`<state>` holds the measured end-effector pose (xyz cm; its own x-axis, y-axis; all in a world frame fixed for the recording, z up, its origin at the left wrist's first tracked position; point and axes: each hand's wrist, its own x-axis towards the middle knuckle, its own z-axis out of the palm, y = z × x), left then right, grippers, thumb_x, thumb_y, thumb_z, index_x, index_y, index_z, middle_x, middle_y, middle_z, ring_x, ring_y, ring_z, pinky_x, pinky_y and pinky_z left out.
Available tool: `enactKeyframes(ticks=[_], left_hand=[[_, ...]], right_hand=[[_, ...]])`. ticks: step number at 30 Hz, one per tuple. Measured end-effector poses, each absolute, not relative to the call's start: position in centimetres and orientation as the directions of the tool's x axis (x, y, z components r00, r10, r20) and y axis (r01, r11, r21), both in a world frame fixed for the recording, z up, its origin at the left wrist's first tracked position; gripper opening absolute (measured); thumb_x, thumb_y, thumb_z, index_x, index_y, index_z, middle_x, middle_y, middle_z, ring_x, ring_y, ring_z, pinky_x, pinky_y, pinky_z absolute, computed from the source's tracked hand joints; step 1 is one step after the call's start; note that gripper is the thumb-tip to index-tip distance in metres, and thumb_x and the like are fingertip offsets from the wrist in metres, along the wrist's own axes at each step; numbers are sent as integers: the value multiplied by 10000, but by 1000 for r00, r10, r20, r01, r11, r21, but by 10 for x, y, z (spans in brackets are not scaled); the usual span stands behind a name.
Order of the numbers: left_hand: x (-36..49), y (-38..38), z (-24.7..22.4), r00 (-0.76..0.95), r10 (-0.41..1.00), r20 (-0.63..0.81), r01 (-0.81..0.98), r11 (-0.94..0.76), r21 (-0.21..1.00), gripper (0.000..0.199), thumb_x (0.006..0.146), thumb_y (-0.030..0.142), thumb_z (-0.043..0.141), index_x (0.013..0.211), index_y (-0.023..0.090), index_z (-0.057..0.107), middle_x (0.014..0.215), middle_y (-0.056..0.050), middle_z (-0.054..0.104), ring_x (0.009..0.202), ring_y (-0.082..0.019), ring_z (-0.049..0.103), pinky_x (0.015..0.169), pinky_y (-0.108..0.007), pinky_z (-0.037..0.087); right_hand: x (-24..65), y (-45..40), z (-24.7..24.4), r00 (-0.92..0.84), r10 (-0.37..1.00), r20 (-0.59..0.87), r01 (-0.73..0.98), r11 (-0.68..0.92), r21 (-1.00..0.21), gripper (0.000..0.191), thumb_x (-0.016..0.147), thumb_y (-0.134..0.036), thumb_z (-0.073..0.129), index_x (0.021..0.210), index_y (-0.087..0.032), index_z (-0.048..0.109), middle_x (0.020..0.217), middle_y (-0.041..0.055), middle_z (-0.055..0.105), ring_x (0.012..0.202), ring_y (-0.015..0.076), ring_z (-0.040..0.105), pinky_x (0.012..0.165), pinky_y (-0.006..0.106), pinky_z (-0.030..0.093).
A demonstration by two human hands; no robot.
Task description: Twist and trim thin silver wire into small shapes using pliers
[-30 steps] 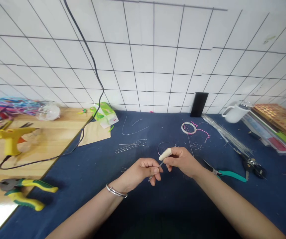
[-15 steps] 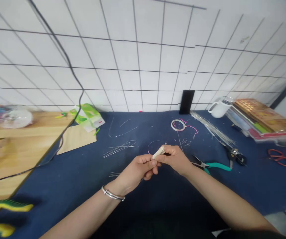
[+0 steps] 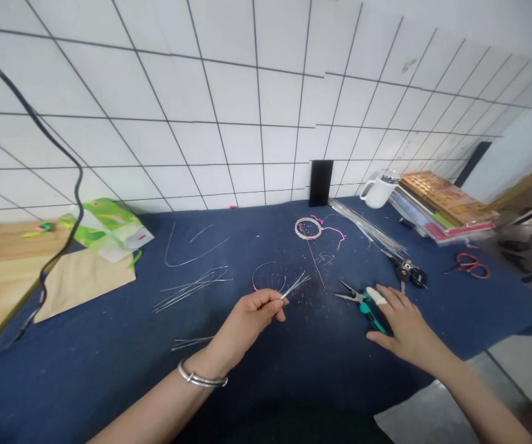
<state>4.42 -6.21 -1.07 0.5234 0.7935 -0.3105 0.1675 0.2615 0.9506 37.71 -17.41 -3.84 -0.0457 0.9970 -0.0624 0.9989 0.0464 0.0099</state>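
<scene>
My left hand point(image 3: 259, 311), a silver bangle on its wrist, pinches a small bundle of thin metal wires point(image 3: 297, 282) whose ends fan out to the upper right. My right hand point(image 3: 402, 324) is spread over the teal handles of needle-nose pliers point(image 3: 371, 308), fingers apart, with a white covering on one finger. The jaws of the pliers are parted and point left. Just beyond my left hand lies a thin curved wire with small pink bits point(image 3: 255, 277). Loose wires point(image 3: 194, 287) lie left of that hand, and a shorter group point(image 3: 192, 342) is partly hidden behind its wrist.
On the dark blue cloth point(image 3: 122, 364) are a white ring with pink thread point(image 3: 309, 237), a long wire bundle point(image 3: 368, 227), black-handled cutters point(image 3: 407, 271) and red scissors point(image 3: 472, 265). A white mug point(image 3: 377, 192), books point(image 3: 446, 206) and a black block point(image 3: 320, 183) stand by the wall.
My right hand has left my left hand and moved right, down onto the pliers. The wire bundle stays in my left hand, now plainly visible. The view has turned right.
</scene>
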Motion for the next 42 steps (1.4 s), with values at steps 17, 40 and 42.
enactKeyframes(ticks=[17, 40, 42], left_hand=[[26, -62, -7, 452, 892, -8, 266, -126, 956, 220, 834, 341, 465, 836, 220, 648, 748, 13, 641, 752, -140, 561, 732, -269, 404], [29, -79, 5, 461, 881, -107, 112, 61, 992, 218, 803, 348, 491, 870, 189, 624, 705, -1, 624, 495, -85, 410, 495, -214, 321], [30, -80, 3, 470, 876, -109, 122, 58, 991, 211, 806, 339, 481, 843, 189, 625, 701, 2, 623, 480, -80, 405, 492, -214, 318]], right_hand=[[338, -156, 5, 64, 935, -348, 653, -303, -694, 492, 658, -167, 446, 1148, -198, 479, 1076, 79, 575, 967, 252, 527, 756, 349, 428], [225, -136, 32, -247, 951, -184, 615, 7, -789, 723, 621, -58, 442, 1309, -224, 291, 1301, 69, 365, 1213, 233, 317, 1016, 432, 237], [225, -133, 29, -254, 948, -194, 585, -9, -811, 712, 622, -60, 449, 1298, -228, 306, 1278, 64, 387, 1178, 236, 352, 991, 426, 266]])
